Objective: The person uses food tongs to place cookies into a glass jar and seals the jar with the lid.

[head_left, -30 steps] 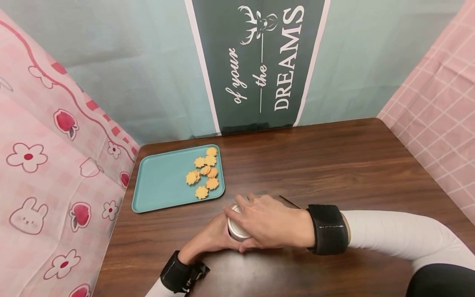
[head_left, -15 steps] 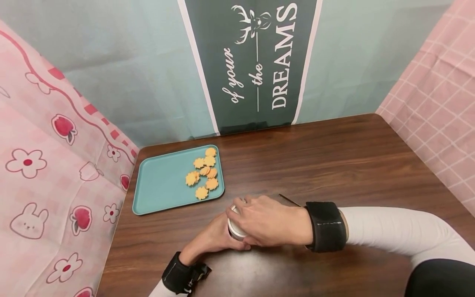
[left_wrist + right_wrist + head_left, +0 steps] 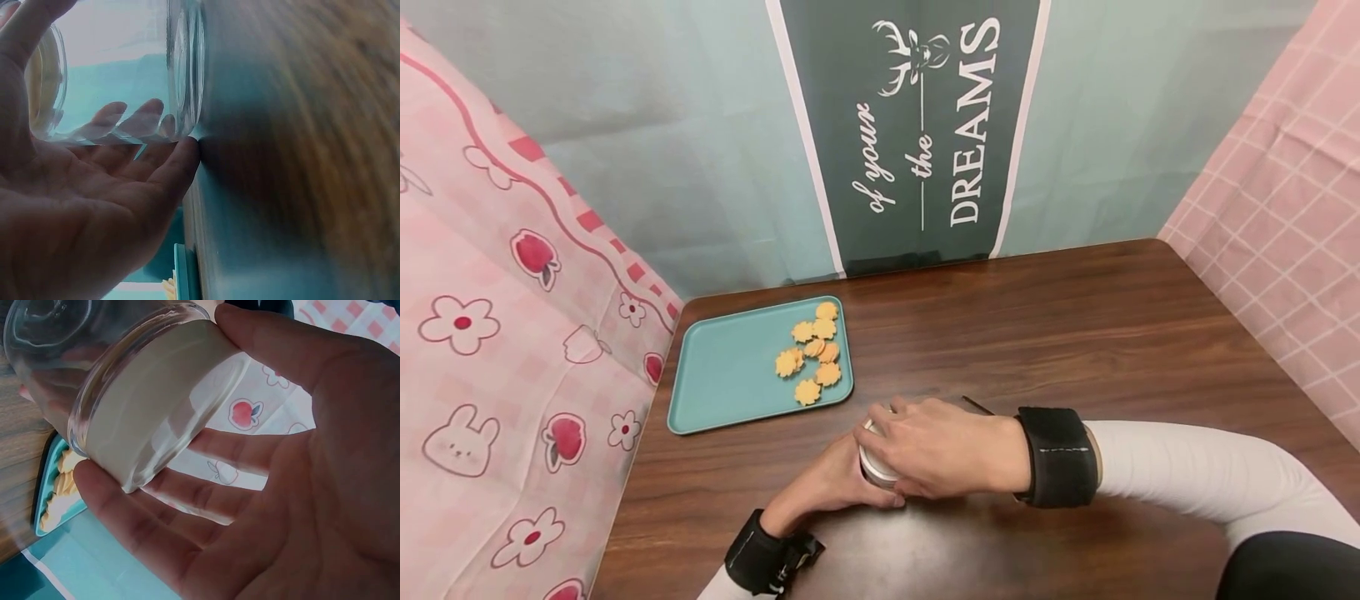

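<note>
A small clear glass jar [image 3: 872,472] with a pale lid stands on the brown table [image 3: 1075,333] near its front edge. My left hand [image 3: 829,483] wraps round the jar's side from the left; in the left wrist view its fingers [image 3: 134,122] show through the glass [image 3: 125,75]. My right hand [image 3: 934,450] covers the top from the right, fingers and thumb curled round the lid. The right wrist view has the lid [image 3: 156,400] between that hand's thumb and fingers [image 3: 156,544]. The hands hide most of the jar in the head view.
A teal tray [image 3: 722,375] lies at the back left of the table with several flower-shaped orange biscuits [image 3: 814,354] near its right edge. A thin dark stick [image 3: 977,406] pokes out behind my right wrist. Pink patterned cloth walls close both sides.
My right hand's fingers have drawn in tighter round the lid. The jar and my left hand stay in the same spot.
</note>
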The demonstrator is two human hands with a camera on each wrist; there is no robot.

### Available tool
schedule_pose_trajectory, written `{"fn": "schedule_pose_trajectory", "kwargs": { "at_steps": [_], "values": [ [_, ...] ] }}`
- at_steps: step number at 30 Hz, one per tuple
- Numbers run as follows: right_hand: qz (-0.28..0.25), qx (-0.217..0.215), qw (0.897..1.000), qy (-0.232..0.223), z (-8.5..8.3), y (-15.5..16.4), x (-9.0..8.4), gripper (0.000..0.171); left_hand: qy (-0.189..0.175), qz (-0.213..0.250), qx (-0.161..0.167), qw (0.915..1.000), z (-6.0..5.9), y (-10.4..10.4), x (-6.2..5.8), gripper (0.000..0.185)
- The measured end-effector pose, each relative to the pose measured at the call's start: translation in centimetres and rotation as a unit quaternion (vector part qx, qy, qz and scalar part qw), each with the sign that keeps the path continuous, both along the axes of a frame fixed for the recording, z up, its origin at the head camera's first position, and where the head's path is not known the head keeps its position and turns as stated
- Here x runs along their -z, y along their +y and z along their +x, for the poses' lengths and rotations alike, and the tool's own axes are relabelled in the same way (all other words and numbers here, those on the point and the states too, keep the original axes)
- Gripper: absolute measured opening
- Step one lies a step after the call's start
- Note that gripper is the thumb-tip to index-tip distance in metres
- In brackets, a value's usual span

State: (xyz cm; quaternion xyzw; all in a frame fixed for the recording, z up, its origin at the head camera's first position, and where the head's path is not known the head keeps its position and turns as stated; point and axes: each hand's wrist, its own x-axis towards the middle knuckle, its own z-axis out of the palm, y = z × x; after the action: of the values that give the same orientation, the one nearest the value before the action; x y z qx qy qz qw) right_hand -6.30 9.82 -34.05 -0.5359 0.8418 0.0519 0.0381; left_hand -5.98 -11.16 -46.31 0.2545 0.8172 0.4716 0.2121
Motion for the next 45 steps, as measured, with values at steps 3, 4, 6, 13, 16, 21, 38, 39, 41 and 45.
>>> {"fn": "schedule_pose_trajectory", "kwargs": {
  "at_steps": [3,4,6,13,16,21,38,39,41,45],
  "values": [
    [0.005,-0.005,1.0,-0.002,-0.1,0.1,0.0,0.062,-0.006,0.004,0.0,1.0,0.0,0.1,0.1,0.095],
    [0.007,-0.007,1.0,-0.003,-0.1,0.1,-0.1,0.062,-0.009,0.006,0.001,0.9999,0.0,0.1,0.1,0.095],
    [0.008,-0.009,1.0,-0.005,-0.2,0.1,-0.1,0.062,-0.016,0.012,0.004,0.9998,0.0,0.1,0.1,0.093],
    [0.023,-0.025,0.999,-0.017,-0.8,0.1,-0.3,0.065,-0.022,0.015,0.009,0.9996,-0.1,-0.1,0.0,0.089],
    [0.025,-0.035,0.999,-0.027,-1.1,0.1,-0.3,0.062,-0.014,0.005,0.008,0.9999,-0.1,-0.2,0.0,0.092],
    [0.019,-0.052,0.997,-0.044,-1.5,0.2,-0.4,0.053,-0.021,0.005,0.004,0.9998,0.0,-0.1,0.0,0.094],
    [-0.015,-0.1,0.994,-0.039,-2.5,1.5,-1.9,0.063,-0.009,0.031,0.012,0.9994,-0.5,0.2,-0.3,0.095],
    [-0.017,-0.1,0.994,-0.033,-2.6,1.7,-2.1,0.066,-0.01,0.034,0.012,0.9993,-0.5,0.2,-0.3,0.098],
    [-0.016,-0.094,0.995,-0.022,-2.6,2.4,-2.4,0.073,-0.012,0.035,0.009,0.9993,-0.5,0.3,-0.3,0.1],
    [-0.026,-0.052,0.998,-0.032,-2.8,3.9,-3.3,0.078,-0.018,0.043,0.005,0.9989,-0.4,0.4,-0.3,0.102]
  ]
}}
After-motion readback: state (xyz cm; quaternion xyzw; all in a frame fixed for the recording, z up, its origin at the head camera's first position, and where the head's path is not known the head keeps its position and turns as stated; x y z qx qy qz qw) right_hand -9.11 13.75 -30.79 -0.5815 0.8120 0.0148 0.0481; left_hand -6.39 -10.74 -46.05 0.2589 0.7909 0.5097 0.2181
